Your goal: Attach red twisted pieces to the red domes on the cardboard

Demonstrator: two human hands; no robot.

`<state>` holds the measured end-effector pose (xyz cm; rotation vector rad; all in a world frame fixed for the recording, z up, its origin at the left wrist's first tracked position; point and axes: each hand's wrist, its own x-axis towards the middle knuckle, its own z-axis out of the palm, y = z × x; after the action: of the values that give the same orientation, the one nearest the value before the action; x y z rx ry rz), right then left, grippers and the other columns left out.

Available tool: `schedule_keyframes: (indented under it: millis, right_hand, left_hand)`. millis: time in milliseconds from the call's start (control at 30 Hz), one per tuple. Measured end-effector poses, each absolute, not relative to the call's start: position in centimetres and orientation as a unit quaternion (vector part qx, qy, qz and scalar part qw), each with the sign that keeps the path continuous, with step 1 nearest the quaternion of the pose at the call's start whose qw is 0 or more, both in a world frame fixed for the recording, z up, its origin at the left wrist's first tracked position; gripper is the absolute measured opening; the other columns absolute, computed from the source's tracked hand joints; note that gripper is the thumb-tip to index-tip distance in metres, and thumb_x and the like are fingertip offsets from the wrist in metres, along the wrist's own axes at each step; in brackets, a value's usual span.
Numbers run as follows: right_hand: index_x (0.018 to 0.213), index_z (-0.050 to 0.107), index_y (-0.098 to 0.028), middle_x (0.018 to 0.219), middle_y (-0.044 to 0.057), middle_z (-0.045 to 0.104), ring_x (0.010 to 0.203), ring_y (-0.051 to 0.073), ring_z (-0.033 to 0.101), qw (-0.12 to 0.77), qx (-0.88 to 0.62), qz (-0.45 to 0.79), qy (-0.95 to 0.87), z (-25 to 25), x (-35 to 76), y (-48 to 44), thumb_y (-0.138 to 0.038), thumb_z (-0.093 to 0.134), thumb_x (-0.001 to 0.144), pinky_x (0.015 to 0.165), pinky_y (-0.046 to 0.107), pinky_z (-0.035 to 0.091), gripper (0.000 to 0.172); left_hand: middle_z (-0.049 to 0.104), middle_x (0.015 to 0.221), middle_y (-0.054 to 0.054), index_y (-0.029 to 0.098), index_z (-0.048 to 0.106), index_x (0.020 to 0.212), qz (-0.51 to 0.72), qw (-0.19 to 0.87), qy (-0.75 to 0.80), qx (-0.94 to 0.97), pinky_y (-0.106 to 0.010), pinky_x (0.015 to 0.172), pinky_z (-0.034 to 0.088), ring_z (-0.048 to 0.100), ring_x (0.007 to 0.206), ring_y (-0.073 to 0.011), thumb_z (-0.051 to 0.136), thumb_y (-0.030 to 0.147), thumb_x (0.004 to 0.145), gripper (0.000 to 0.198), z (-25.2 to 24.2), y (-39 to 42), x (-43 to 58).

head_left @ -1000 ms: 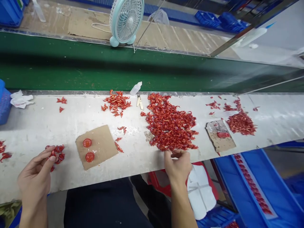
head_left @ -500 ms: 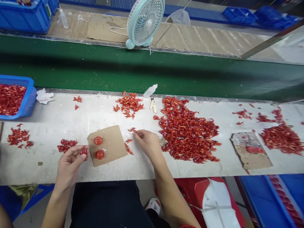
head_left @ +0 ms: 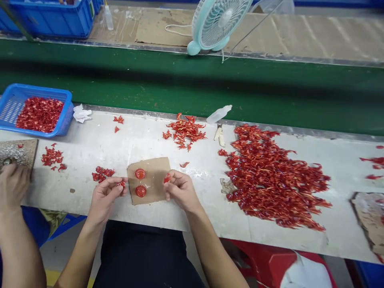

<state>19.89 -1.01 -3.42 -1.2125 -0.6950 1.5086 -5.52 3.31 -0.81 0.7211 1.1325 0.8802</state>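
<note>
My left hand [head_left: 108, 196] pinches a small red plastic piece [head_left: 121, 184] just left of a cardboard sheet [head_left: 159, 172]. On that sheet rest two small round red caps [head_left: 140, 191], one behind the other. My right hand [head_left: 181, 191] is closed on another red plastic piece [head_left: 167, 178] over the sheet's right edge; the fingers partly cover it. One loose red piece [head_left: 184, 164] lies beyond that hand. Left of the sheet is a little cluster of dark red pieces [head_left: 102, 174]. A pile of pointed red pieces [head_left: 186, 131] lies farther back.
A large heap of red pieces [head_left: 276, 176] spreads to the right. A blue basket [head_left: 67, 105] stands back left, near a white tissue [head_left: 81, 113]. A translucent bottle [head_left: 219, 115] lies at the green wall [head_left: 150, 86]. Another person's hand [head_left: 13, 184] works far left.
My right hand has picked up a red piece and brought it left to the cardboard's edge. My left hand still holds its piece. The view has shifted left, showing another person's arm.
</note>
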Motion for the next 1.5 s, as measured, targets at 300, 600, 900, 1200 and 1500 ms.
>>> schedule_keyframes:
  millis: [300, 600, 900, 1200, 1500]
  right_hand:
    - [0.073, 0.071, -0.019, 0.065, 0.002, 0.07, 0.05, 0.012, 0.06, 0.484, -0.582, 0.572, -0.317, -1.9, 16.9, 1.7, -0.044, 0.072, 0.082, 0.048, 0.023, 0.05, 0.027]
    - [0.079, 0.075, -0.019, 0.065, 0.001, 0.068, 0.053, 0.013, 0.056, 0.43, -0.619, 0.553, -0.355, -1.8, 15.9, 2.3, -0.041, 0.073, 0.08, 0.052, 0.027, 0.05, 0.022]
    - [0.078, 0.072, -0.018, 0.068, 0.002, 0.067, 0.057, 0.014, 0.056, 0.419, -0.639, 0.539, -0.355, -1.9, 15.2, 2.4, -0.038, 0.071, 0.081, 0.053, 0.026, 0.049, 0.019]
    - [0.074, 0.069, -0.02, 0.059, -0.003, 0.061, 0.045, 0.009, 0.049, 0.476, -0.561, 0.617, -0.279, -1.2, 15.4, 2.1, -0.044, 0.077, 0.078, 0.044, 0.023, 0.044, 0.026]
    - [0.078, 0.069, -0.02, 0.061, -0.002, 0.065, 0.049, 0.011, 0.056, 0.492, -0.529, 0.62, -0.306, -0.5, 14.5, 1.1, -0.042, 0.077, 0.084, 0.052, 0.024, 0.05, 0.024]
  left_hand:
    - [0.075, 0.121, -0.01, 0.02, 0.076, 0.1, 0.403, 0.657, 0.524, 0.362, -0.029, 0.078, 0.062, 0.075, 0.081, -0.0162, 0.082, 0.029, 0.081, 0.022, -1.3, 2.5, -5.7]
    - [0.076, 0.123, -0.01, 0.023, 0.078, 0.111, 0.381, 0.659, 0.533, 0.369, -0.028, 0.077, 0.063, 0.077, 0.088, -0.0204, 0.079, 0.033, 0.084, 0.029, -1.1, 2.5, -6.2]
    - [0.075, 0.122, -0.01, 0.021, 0.078, 0.108, 0.388, 0.662, 0.544, 0.338, -0.028, 0.075, 0.063, 0.077, 0.085, -0.0195, 0.083, 0.034, 0.08, 0.031, -1.1, 2.4, -6.0]
    - [0.077, 0.114, -0.009, 0.022, 0.078, 0.106, 0.404, 0.697, 0.506, 0.308, -0.027, 0.074, 0.061, 0.074, 0.088, -0.0182, 0.082, 0.031, 0.08, 0.027, -1.4, 2.3, -4.2]
    - [0.08, 0.102, -0.007, 0.023, 0.08, 0.108, 0.397, 0.71, 0.473, 0.338, -0.028, 0.082, 0.059, 0.072, 0.094, -0.0189, 0.083, 0.028, 0.08, 0.029, -1.3, 1.8, -2.6]
